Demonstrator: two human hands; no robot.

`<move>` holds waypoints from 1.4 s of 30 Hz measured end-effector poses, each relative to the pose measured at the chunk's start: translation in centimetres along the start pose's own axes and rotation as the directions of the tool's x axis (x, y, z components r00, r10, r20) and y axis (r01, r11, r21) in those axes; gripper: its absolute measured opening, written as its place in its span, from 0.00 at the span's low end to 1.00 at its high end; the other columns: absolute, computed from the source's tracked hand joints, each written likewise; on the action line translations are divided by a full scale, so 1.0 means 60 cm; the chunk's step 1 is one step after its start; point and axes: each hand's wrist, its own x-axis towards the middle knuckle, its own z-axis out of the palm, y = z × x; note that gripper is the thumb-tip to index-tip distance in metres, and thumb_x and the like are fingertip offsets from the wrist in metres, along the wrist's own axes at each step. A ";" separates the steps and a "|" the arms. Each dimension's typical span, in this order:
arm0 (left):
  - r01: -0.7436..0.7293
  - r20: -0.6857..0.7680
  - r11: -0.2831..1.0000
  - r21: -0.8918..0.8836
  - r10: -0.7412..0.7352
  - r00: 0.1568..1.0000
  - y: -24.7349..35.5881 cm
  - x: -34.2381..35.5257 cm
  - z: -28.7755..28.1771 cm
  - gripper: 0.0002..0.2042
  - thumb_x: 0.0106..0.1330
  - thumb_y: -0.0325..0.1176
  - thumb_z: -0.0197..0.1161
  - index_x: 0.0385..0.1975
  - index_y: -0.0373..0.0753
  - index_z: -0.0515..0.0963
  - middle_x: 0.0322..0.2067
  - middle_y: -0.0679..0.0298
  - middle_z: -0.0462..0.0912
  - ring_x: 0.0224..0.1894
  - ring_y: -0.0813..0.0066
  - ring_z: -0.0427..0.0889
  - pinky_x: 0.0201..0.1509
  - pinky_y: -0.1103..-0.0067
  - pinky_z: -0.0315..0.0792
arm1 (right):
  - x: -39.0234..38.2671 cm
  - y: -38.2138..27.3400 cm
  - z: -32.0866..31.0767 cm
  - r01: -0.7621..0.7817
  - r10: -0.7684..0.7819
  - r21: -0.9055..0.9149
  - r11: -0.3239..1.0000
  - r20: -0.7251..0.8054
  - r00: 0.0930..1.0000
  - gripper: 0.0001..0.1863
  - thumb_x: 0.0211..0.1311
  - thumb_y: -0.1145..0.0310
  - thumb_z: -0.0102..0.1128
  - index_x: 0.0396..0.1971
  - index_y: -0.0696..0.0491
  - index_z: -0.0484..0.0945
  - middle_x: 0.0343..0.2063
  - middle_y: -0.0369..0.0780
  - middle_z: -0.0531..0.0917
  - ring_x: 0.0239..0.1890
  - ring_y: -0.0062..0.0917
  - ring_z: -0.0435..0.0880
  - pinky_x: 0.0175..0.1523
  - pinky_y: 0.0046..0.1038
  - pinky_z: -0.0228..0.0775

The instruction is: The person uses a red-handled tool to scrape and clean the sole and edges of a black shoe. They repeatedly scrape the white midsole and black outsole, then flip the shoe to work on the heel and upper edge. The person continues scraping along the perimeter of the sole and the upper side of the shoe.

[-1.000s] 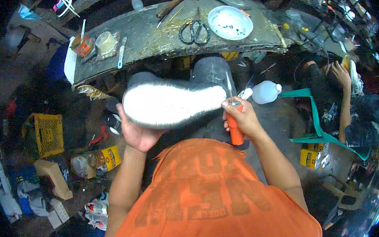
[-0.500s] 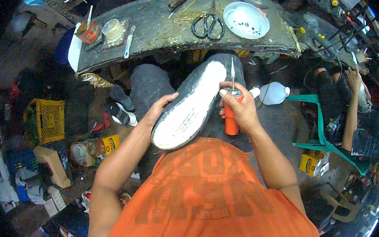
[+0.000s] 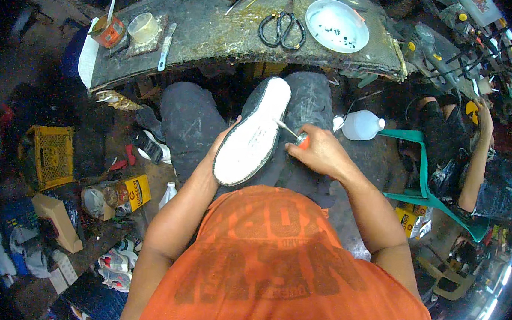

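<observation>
A dark-edged shoe [image 3: 248,138] with a white underside lies bottom up over my lap, its narrow end toward the bench. My left hand [image 3: 223,136] grips its left side; most of those fingers are hidden behind the shoe. In my right hand [image 3: 324,151] is an awl [image 3: 288,128] with an orange handle, the fingers wrapped round it. Its thin metal shaft points left, and the pale tip meets or overlaps the shoe's right edge; contact is too small to confirm.
Across the front, a curved bench [image 3: 217,42] carries black-handled scissors [image 3: 282,31], a white bowl [image 3: 337,25], a tin [image 3: 108,31] and a knife [image 3: 167,47]. To the right are a white jug [image 3: 363,126], a green chair [image 3: 426,173] and another person's arm [image 3: 478,159]. A yellow crate [image 3: 52,156] stands left.
The awl has swung from upright to pointing left at the shoe's edge. The shoe is tilted differently, and my left hand has slid further behind it.
</observation>
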 end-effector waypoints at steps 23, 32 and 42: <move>-0.006 0.062 1.000 0.021 0.005 0.998 0.006 0.013 -0.017 0.26 0.76 0.50 0.56 0.59 0.33 0.77 0.49 0.52 0.87 0.46 0.57 0.89 0.52 0.63 0.84 | -0.011 -0.010 0.012 0.195 -0.170 -0.196 0.961 0.135 0.976 0.23 0.56 0.54 0.67 0.41 0.59 0.80 0.28 0.56 0.85 0.36 0.52 0.87 0.45 0.49 0.79; -0.088 0.116 0.993 -0.081 0.097 0.988 0.011 0.037 -0.055 0.26 0.77 0.50 0.53 0.63 0.35 0.74 0.56 0.51 0.83 0.55 0.50 0.83 0.61 0.55 0.77 | -0.039 -0.024 0.020 0.337 -0.295 -0.226 0.914 0.201 0.934 0.20 0.57 0.55 0.66 0.39 0.57 0.79 0.26 0.54 0.85 0.33 0.51 0.87 0.41 0.49 0.79; -0.127 -0.068 0.982 0.141 0.137 0.988 0.006 0.035 -0.036 0.27 0.76 0.53 0.54 0.61 0.34 0.76 0.53 0.53 0.85 0.51 0.56 0.86 0.58 0.62 0.80 | 0.004 -0.032 0.027 0.012 -0.011 -0.079 0.997 0.015 1.000 0.25 0.57 0.53 0.67 0.41 0.62 0.80 0.32 0.60 0.86 0.38 0.55 0.87 0.47 0.49 0.80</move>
